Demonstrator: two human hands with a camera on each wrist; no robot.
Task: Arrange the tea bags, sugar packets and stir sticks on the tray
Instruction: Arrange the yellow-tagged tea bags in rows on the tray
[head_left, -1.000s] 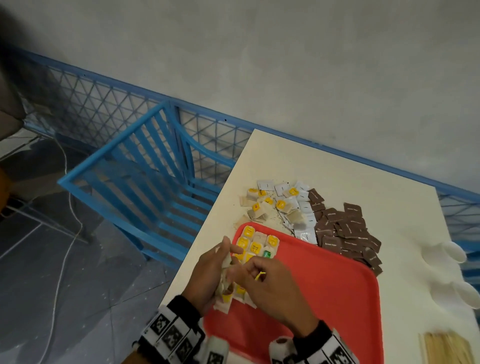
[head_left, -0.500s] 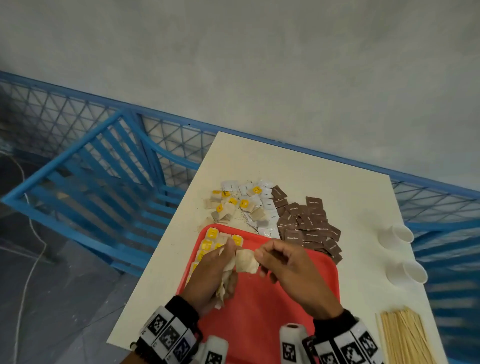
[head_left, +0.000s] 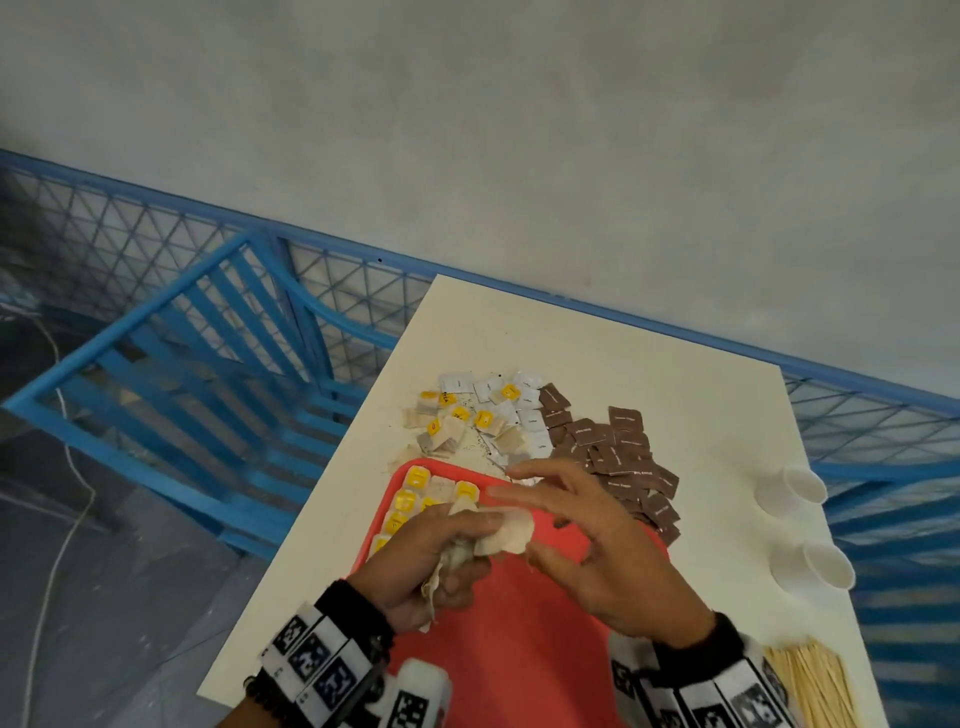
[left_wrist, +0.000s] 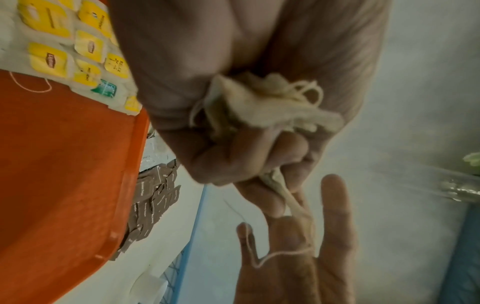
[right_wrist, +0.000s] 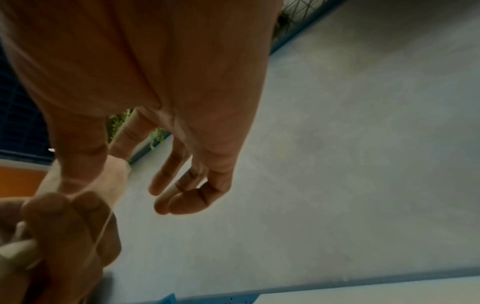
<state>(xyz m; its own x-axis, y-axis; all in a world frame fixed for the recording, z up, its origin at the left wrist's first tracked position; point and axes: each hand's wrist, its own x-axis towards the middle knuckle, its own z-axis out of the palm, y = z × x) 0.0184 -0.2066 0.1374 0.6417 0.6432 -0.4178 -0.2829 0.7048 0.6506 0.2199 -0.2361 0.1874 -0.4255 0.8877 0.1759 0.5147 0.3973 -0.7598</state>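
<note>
A red tray (head_left: 519, 649) lies at the table's near edge, and yellow-tagged tea bags (head_left: 415, 499) fill its far left corner in rows. Above it my left hand (head_left: 441, 551) grips a crumpled bunch of tea bags (left_wrist: 259, 102) with tangled strings. My right hand (head_left: 587, 540) meets it from the right. Its thumb and index finger pinch one tea bag (head_left: 511, 532) sticking out of the bunch, and the other fingers are stretched out. More tea bags (head_left: 452, 421), white sugar packets (head_left: 530, 415) and brown sugar packets (head_left: 618, 452) are heaped on the table beyond the tray. Stir sticks (head_left: 810, 686) lie at the near right.
Two white paper cups (head_left: 789, 488) lie on their sides right of the tray. A blue metal frame (head_left: 208, 364) and a mesh fence stand off the table's left and far edges. Bare tabletop shows beyond the packets.
My hands have moved from the tea bag rows to the tray's middle. The right hand drew one tea bag partly out of the bunch, and its fingers have spread.
</note>
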